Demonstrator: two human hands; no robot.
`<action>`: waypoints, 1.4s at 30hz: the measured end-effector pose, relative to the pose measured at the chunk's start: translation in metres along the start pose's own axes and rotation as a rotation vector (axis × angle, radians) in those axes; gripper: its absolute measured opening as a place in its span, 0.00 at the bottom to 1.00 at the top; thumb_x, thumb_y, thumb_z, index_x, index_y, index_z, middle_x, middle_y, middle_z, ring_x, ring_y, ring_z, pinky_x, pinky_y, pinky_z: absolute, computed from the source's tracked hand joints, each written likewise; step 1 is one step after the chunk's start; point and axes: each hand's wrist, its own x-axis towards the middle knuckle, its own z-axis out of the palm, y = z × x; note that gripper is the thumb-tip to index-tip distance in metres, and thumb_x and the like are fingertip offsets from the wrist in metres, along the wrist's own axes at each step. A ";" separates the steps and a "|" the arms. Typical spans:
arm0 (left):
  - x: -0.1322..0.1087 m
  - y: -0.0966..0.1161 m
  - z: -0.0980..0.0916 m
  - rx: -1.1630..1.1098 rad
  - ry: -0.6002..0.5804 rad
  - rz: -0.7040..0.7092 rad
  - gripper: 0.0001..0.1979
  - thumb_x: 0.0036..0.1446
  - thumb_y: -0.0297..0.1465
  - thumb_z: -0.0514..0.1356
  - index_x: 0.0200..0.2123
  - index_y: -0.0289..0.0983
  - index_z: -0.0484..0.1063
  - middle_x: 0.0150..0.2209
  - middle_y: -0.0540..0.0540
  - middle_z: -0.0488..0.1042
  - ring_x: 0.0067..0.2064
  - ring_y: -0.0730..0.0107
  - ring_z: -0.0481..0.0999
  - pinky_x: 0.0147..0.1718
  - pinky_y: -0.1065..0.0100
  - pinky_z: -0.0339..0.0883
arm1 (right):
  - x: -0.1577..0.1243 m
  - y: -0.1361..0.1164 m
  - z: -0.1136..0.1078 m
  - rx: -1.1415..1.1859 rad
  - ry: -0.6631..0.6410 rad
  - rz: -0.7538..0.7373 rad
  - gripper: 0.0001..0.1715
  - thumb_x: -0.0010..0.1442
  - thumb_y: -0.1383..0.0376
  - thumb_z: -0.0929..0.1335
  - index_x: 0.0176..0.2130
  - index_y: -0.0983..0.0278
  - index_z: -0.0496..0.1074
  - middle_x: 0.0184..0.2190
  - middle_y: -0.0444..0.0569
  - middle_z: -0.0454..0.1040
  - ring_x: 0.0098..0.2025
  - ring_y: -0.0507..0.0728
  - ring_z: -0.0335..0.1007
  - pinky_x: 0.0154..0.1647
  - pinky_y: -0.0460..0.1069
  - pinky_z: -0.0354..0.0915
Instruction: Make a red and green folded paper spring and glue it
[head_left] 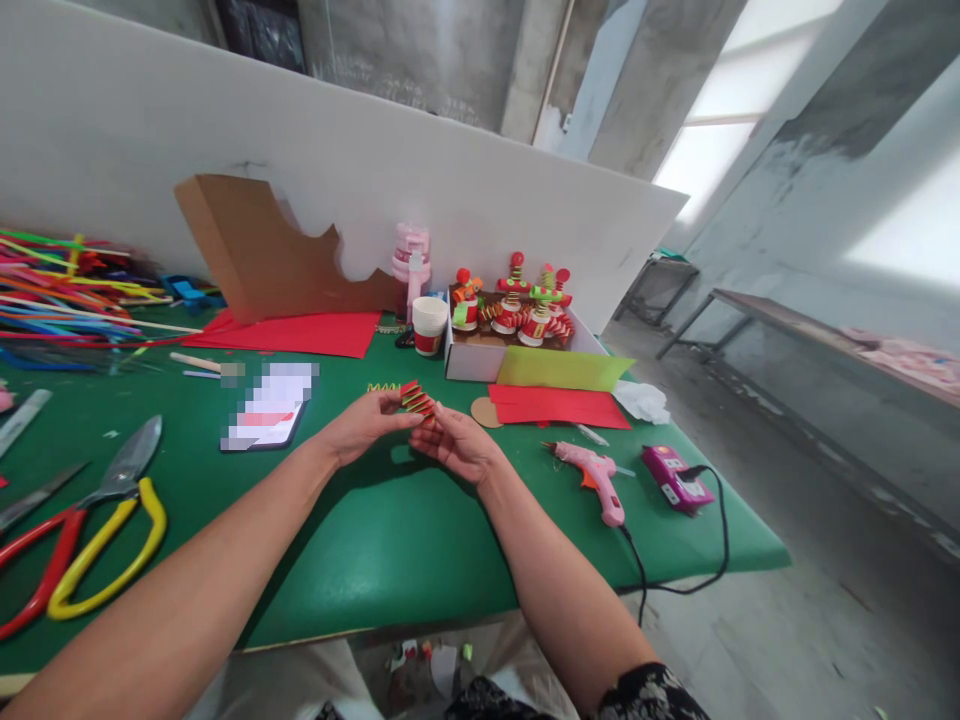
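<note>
Both my hands meet over the green table [375, 540] at its middle. My left hand [365, 425] pinches one end of a small red craft piece [417, 399] wound with green and yellow stripes. My right hand [456, 443] lies palm up beside it, its fingertips closed on the other end. The piece is held a little above the table. A short coiled green and yellow strip [382, 387] lies just behind my left hand.
A pink glue gun [595, 473] and pink power adapter [676, 479] lie at right. A white box [480, 355] holds finished red figures [525, 300]. Red and green paper [559, 390], a phone [264, 420], large scissors [90, 520], pipe cleaners [67, 290] and cardboard [270, 260] surround them.
</note>
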 end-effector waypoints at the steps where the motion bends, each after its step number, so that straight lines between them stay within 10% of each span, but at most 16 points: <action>1: 0.000 0.000 0.000 -0.004 0.008 0.002 0.22 0.34 0.42 0.75 0.35 0.38 0.82 0.43 0.43 0.83 0.51 0.53 0.77 0.58 0.53 0.63 | 0.000 0.000 0.000 0.003 -0.001 -0.002 0.14 0.62 0.57 0.73 0.36 0.67 0.75 0.26 0.45 0.79 0.29 0.49 0.76 0.39 0.46 0.74; 16: 0.000 0.001 0.006 0.014 0.016 0.080 0.26 0.34 0.45 0.75 0.37 0.36 0.81 0.43 0.41 0.83 0.50 0.51 0.78 0.57 0.51 0.66 | -0.020 -0.011 0.009 -0.080 0.195 -0.116 0.18 0.62 0.53 0.71 0.35 0.66 0.76 0.29 0.48 0.79 0.27 0.50 0.75 0.35 0.47 0.73; 27: -0.003 -0.002 0.002 -0.012 0.072 0.050 0.21 0.35 0.41 0.74 0.34 0.38 0.80 0.41 0.41 0.83 0.50 0.51 0.79 0.61 0.50 0.64 | -0.173 -0.043 -0.065 -0.597 0.907 -0.679 0.28 0.51 0.41 0.70 0.32 0.63 0.74 0.27 0.48 0.78 0.26 0.53 0.71 0.29 0.48 0.67; 31: -0.002 -0.003 0.000 0.022 0.061 0.040 0.20 0.35 0.42 0.74 0.34 0.40 0.81 0.41 0.42 0.83 0.52 0.49 0.78 0.61 0.50 0.63 | -0.207 -0.050 -0.091 -1.041 1.208 -0.443 0.22 0.57 0.47 0.67 0.30 0.62 0.71 0.25 0.48 0.77 0.29 0.57 0.72 0.31 0.49 0.64; 36: -0.005 0.002 0.002 0.036 0.031 0.062 0.24 0.33 0.44 0.75 0.35 0.39 0.81 0.42 0.39 0.83 0.52 0.47 0.78 0.60 0.49 0.64 | -0.203 -0.051 -0.088 -1.528 1.156 0.043 0.11 0.59 0.58 0.68 0.31 0.62 0.69 0.29 0.49 0.77 0.34 0.57 0.74 0.29 0.48 0.56; 42: -0.008 0.007 0.008 0.048 0.024 0.087 0.28 0.31 0.47 0.75 0.35 0.36 0.81 0.41 0.39 0.83 0.50 0.48 0.79 0.59 0.48 0.65 | -0.190 -0.054 -0.078 -1.383 1.154 -0.057 0.06 0.56 0.65 0.66 0.28 0.61 0.63 0.28 0.49 0.76 0.33 0.58 0.73 0.29 0.48 0.58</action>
